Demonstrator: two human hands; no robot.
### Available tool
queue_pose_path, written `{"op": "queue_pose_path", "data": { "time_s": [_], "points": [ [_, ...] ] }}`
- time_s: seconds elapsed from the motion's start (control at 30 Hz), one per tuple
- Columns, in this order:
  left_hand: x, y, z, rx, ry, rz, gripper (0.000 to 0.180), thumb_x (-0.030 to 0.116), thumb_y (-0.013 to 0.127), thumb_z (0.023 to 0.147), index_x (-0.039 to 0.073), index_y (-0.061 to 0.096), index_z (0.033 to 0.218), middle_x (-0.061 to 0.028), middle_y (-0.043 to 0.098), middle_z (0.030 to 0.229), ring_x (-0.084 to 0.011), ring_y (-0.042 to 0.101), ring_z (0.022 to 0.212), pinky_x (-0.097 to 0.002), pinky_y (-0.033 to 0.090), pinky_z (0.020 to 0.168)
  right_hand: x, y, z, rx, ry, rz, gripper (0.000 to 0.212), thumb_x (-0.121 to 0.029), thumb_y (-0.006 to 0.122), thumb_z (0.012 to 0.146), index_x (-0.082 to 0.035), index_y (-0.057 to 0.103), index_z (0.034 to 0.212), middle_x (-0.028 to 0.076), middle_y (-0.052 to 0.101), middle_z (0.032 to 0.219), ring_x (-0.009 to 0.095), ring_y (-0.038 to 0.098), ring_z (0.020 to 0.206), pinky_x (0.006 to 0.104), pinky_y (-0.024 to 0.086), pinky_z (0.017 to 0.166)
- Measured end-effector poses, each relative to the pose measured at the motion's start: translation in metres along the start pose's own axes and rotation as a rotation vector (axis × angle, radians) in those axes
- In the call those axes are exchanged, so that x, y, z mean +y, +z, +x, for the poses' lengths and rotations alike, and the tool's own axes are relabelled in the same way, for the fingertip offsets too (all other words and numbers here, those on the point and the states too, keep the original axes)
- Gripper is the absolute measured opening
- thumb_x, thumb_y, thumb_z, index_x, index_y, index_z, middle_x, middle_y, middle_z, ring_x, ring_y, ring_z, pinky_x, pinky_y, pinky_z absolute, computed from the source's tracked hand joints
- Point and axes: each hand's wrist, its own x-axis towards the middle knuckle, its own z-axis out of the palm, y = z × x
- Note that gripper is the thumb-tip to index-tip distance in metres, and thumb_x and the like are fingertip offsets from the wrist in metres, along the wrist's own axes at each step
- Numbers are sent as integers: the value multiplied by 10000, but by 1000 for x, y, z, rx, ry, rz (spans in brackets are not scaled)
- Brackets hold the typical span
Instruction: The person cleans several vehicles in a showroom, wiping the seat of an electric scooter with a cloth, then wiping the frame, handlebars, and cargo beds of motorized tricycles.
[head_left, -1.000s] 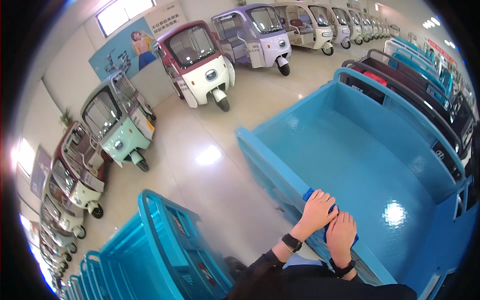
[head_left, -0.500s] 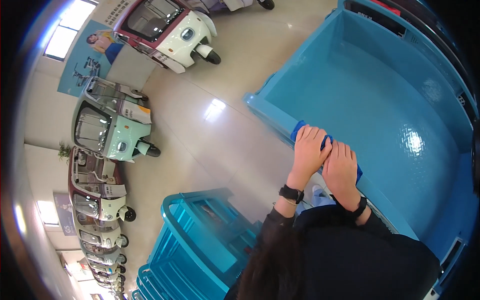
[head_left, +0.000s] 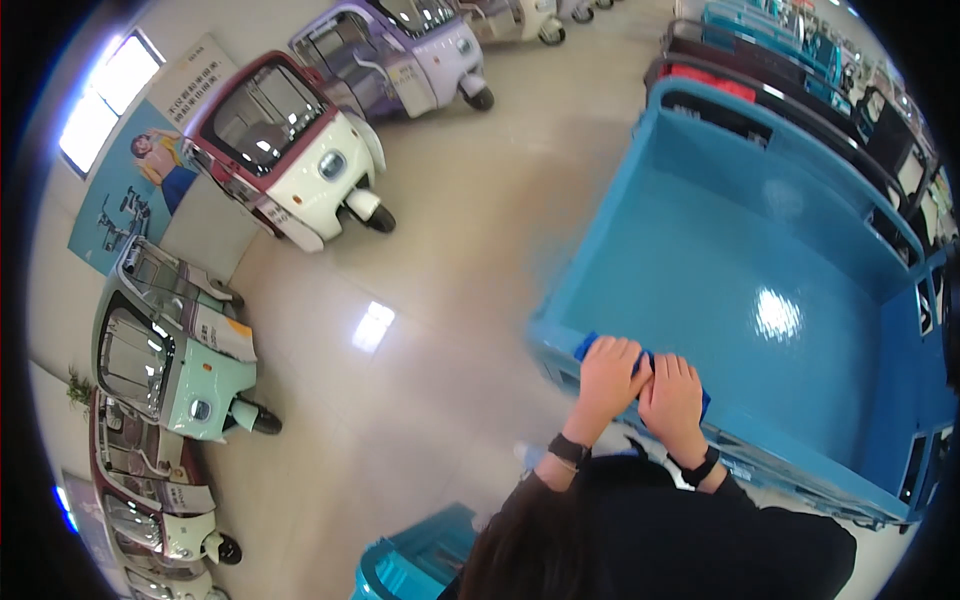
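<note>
A dark blue cloth [head_left: 588, 347] lies over the near rim of a light blue cargo bed [head_left: 700, 240]. My left hand [head_left: 608, 372] presses down on it, fingers curled over the rim. Close beside it on the right, my right hand [head_left: 672, 398] grips the same cloth, its fingers bent over the edge. The two hands touch at the thumbs. Most of the cloth is hidden under them; bits of it show at both ends and between the hands. Inside, the bed has a shiny floor with a bright light reflection.
Several three-wheeled vehicles line the left, among them a mint green one [head_left: 180, 350], a red and white one [head_left: 290, 150] and a purple one [head_left: 410, 60]. Another blue cargo bed [head_left: 400, 555] stands behind me at lower left. More cargo vehicles [head_left: 770, 75] stand beyond the bed.
My view has tilted up and shifted, so the cargo bed and vehicles sit lower in the picture and more vehicles show at the top. Both hands remain on the cloth at the rim.
</note>
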Motion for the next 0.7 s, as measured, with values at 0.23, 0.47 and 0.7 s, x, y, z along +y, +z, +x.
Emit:
{"op": "queue_pose_path", "data": {
  "time_s": [0.23, 0.47, 0.7],
  "points": [
    [-85, -43, 7, -46, 14, -74, 144, 169, 624, 873, 61, 570, 795, -112, 590, 747, -313, 572, 743, -404, 466, 694, -66, 57, 49, 96, 128, -60, 83, -113, 571, 822, -41, 569, 863, 132, 576, 833, 323, 560, 814, 425, 429, 715],
    [-177, -77, -30, -149, -237, -56, 161, 224, 561, 954, 66, 551, 922, -148, 641, 802, -342, 637, 735, -444, 510, 613, -129, 121, 103, 66, 14, -139, 102, -133, 618, 801, -52, 599, 860, 120, 585, 849, 318, 560, 847, 434, 430, 741],
    [-287, -173, -131, -72, -724, 210, 204, 191, 614, 896, 44, 511, 992, -140, 651, 817, -350, 657, 723, -439, 530, 614, -240, 253, 128, -458, -361, 311, 192, -155, 677, 817, -28, 636, 955, 171, 633, 878, 379, 623, 896, 457, 498, 758]
  ]
}}
